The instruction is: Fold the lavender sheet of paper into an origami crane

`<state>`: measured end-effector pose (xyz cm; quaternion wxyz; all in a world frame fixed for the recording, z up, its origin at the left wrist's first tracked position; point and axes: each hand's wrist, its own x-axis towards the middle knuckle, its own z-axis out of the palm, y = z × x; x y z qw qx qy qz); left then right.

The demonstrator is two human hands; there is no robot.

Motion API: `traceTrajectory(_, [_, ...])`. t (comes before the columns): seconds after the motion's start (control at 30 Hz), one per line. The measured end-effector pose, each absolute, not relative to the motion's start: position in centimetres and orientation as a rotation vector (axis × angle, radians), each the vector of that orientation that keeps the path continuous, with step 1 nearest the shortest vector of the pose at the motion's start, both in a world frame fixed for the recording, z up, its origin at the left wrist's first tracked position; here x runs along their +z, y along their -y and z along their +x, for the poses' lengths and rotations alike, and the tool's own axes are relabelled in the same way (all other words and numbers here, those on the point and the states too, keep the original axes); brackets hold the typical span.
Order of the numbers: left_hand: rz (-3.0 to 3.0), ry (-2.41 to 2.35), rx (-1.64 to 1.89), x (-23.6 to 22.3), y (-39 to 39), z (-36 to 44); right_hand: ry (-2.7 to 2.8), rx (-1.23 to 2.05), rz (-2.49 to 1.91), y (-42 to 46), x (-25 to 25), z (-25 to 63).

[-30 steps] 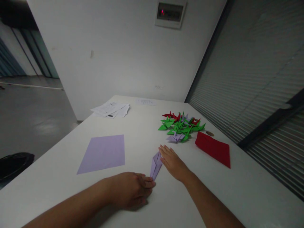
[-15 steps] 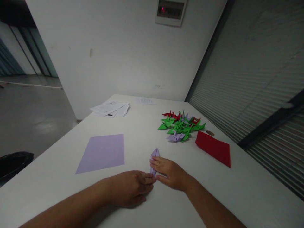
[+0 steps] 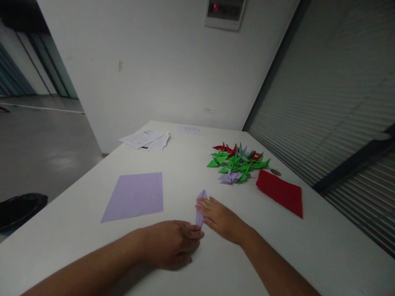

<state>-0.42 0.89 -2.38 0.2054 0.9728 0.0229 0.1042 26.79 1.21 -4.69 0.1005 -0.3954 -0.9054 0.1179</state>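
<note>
- The folded purple paper [image 3: 199,218] lies to the right of the flat purple sheet [image 3: 135,195], apart from it.
- Its long axis points away from the person, leaning slightly right, roughly in line with the sheet's right edge.
- Neither hand is nearer: both touch the folded paper.
- The left hand [image 3: 173,244], just past the sheet's near right corner, has its fingers partly curled at the paper's near tip; whether they pinch or merely press, I cannot tell. From this hand, the paper extends forward.
- The right hand [image 3: 224,220], farther right of the sheet, is spread flat, fingers across the paper's middle; the paper lies to this hand's left, its far tip showing beyond the fingers.
</note>
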Motion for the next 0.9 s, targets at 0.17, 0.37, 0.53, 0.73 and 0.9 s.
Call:
traceTrajectory(0.17, [2.683, -0.025, 0.368, -2.2, -1.1, -0.3, 2.550, 0.311, -1.148, -1.3, -5.3, 27.3])
traceTrajectory(0.37, [2.647, -0.023, 0.398, -1.9, -1.8, -0.4, 2.445, 0.292, -1.123, -1.7, -5.7, 28.0])
traceTrajectory(0.53, [2.620, -0.394, 0.563, -2.8, -2.0, 0.0, 2.418, 0.269, -1.105, -1.7, -5.8, 28.1])
traceTrajectory(0.73, [2.562, -0.886, 0.579, -3.9, -1.8, 1.7, 2.432, 0.266, -1.114, -1.8, -6.0, 27.7])
traceTrajectory(0.9, [2.683, -0.840, 0.525, -4.4, -1.8, 2.8, 2.439, 0.285, -1.105, -1.8, -6.0, 27.5])
